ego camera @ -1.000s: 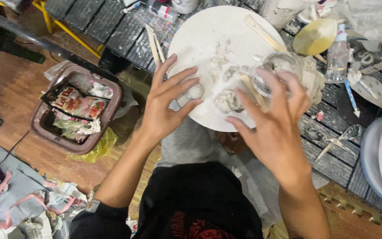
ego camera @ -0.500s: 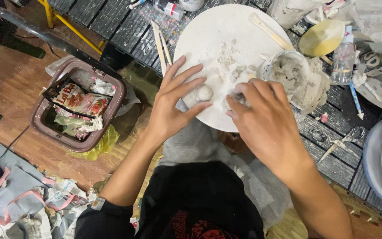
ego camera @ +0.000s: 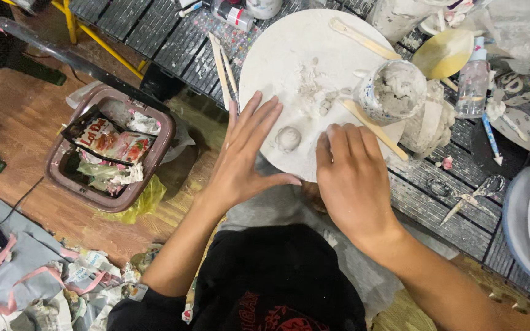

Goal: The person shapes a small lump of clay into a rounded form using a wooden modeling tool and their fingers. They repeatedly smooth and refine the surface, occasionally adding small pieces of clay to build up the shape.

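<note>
Small, seemingly clay ball (ego camera: 288, 138) lying on round white board (ego camera: 289, 55).

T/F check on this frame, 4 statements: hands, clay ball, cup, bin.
1. The left hand lies flat on the round white board, fingers spread. True.
2. The right hand grips the small clay ball. False: the ball lies bare on the board between the hands.
3. The paste-filled cup stands on the board. True.
4. The brown bin on the floor holds nothing. False: it holds wrappers.
</note>
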A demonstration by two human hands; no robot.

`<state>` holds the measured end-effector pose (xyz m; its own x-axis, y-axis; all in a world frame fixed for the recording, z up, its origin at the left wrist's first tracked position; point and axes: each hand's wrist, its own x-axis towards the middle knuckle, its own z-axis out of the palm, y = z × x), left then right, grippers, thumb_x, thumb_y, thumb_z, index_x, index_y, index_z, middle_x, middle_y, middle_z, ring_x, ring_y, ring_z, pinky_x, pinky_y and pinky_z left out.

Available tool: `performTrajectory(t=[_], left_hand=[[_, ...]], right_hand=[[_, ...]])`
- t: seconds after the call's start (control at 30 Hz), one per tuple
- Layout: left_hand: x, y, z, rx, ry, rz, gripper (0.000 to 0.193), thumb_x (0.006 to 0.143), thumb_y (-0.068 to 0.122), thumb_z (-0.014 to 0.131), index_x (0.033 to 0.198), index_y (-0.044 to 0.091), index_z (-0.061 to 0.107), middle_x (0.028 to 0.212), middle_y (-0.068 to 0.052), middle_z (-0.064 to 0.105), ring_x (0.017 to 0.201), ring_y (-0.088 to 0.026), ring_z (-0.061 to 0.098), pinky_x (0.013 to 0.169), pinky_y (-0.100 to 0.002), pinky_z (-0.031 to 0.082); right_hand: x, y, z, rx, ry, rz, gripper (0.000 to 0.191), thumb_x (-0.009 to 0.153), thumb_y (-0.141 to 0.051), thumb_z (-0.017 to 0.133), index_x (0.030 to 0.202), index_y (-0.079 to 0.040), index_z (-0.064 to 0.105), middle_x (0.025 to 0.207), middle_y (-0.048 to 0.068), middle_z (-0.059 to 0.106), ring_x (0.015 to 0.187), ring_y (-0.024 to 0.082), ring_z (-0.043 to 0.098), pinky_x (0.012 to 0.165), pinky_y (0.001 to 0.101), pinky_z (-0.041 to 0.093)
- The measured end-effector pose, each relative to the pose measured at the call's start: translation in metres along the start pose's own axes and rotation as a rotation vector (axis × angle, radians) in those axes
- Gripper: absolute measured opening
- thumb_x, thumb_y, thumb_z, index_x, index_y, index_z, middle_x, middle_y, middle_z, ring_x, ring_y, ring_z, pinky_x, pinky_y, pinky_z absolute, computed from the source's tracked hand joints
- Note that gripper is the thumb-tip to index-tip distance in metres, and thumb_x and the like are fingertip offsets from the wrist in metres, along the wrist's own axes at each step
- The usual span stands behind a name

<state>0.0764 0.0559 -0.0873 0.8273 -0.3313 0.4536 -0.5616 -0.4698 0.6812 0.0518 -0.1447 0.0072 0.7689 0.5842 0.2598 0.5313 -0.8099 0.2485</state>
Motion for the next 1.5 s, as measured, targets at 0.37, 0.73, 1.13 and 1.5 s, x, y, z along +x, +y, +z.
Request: performTrajectory(t=[0.37,0.73,1.13,1.5], left_hand=[[0.000,-0.004,0.004,0.030,0.017,0.016,0.132,0.059,0.054,0.097,0.159,0.001,0.029,0.164,-0.020,0.038,0.158,-0.042,0.023,0.130,-0.064,0.005],[-0.001,-0.006,0.014,0.034,0.039,0.043,0.133,0.062,0.058,0.094,0.161,0.001,0.026,0.166,-0.020,0.035,0.160,-0.041,0.022,0.132,-0.063,0.006],[-0.003,-0.005,0.015,0.036,0.046,0.044,0.135,0.063,0.056,0.094,0.161,-0.001,0.022,0.167,-0.022,0.032,0.160,-0.043,0.021,0.131,-0.062,0.007],[-0.002,-0.002,0.014,0.057,0.043,0.013,0.136,0.059,0.055,0.095,0.160,-0.002,0.024,0.164,-0.022,0.035,0.157,-0.043,0.024,0.129,-0.063,0.008]], right_hand=[[0.003,-0.002,-0.001,-0.161,-0.082,-0.097,0.029,0.075,-0.012,0.066,0.095,0.008,0.072,0.107,0.020,0.067,0.110,0.033,0.062,0.101,0.0422,0.048],[-0.005,0.001,0.006,-0.202,-0.035,-0.055,0.038,0.075,-0.009,0.066,0.107,0.011,0.071,0.109,0.024,0.068,0.111,0.034,0.066,0.100,0.0403,0.051],[-0.009,0.009,0.011,-0.255,-0.065,-0.199,0.038,0.071,-0.012,0.066,0.100,0.012,0.070,0.101,0.026,0.068,0.107,0.037,0.065,0.100,0.0456,0.050],[-0.019,0.018,0.018,-0.183,0.007,-0.219,0.036,0.069,-0.009,0.067,0.099,0.012,0.069,0.102,0.025,0.068,0.107,0.038,0.066,0.100,0.0460,0.052]])
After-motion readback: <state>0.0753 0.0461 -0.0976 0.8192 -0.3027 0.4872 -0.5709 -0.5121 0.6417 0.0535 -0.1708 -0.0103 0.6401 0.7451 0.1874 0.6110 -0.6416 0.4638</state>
